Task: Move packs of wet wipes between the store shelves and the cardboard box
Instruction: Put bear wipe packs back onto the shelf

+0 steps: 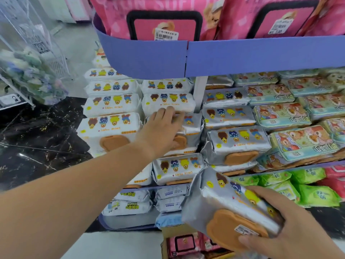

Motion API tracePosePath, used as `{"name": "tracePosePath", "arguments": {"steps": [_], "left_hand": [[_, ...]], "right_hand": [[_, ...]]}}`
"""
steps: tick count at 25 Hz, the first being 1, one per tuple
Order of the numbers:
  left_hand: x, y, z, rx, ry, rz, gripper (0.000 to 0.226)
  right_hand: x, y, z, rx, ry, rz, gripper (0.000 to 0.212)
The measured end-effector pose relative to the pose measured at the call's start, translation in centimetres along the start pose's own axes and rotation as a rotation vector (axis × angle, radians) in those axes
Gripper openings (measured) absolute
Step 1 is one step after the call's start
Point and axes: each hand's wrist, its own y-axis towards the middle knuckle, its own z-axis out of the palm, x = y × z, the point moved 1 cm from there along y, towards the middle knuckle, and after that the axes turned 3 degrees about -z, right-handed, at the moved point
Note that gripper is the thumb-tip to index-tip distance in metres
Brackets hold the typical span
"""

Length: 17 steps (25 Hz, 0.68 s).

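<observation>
Under purple ledge (242,57), wipe packs (237,144)

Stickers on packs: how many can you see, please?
3: one sticker and another on pink packs up top, a third on the lid of the held pack; others may be hidden.
</observation>
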Motion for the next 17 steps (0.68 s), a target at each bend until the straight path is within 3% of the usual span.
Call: {"name": "tracePosePath", "arguments": {"steps": [3, 6, 8, 10, 11, 14, 17], "left_hand": [[1.1, -1.1, -2.6, -0.009, -0.435, -0.049, 0.075], [2.1, -5.9, -5.3, -0.108, -1.094, -0.217, 0.042], [1.8, -9.9, -6.1, 0.109, -1.334, -0.187, 0.062], [0.9, -12.4, -5.4, 0.291, -1.184, -0.131, 0.105], [0.6, -12.8, -4.5, 0.28, -1.073, -0.13, 0.113], [0.8, -12.3, -2.7, 0.121, -0.969, -0.262, 0.101], [2.1, -12.0, -2.1, 0.022, -0.934, -0.402, 0.102]], "right_hand": [[0.5, 1.3, 0.8, -0.065, -0.141, -0.133, 0.091], [1.9, 3.5, 0.6, -0.058, -0.301, -0.227, 0.088], [3.1, 5.2, 0.7, -0.024, -0.453, -0.292, 0.093], [4.2, 7.2, 1.2, -0.012, -0.568, -0.369, 0.095], [4.7, 8.2, 1.6, -0.014, -0.6, -0.413, 0.095], [5.4, 10.9, 2.7, -0.037, -0.692, -0.508, 0.097], [5.5, 12.6, 3.4, -0.181, -0.721, -0.566, 0.096]]}}
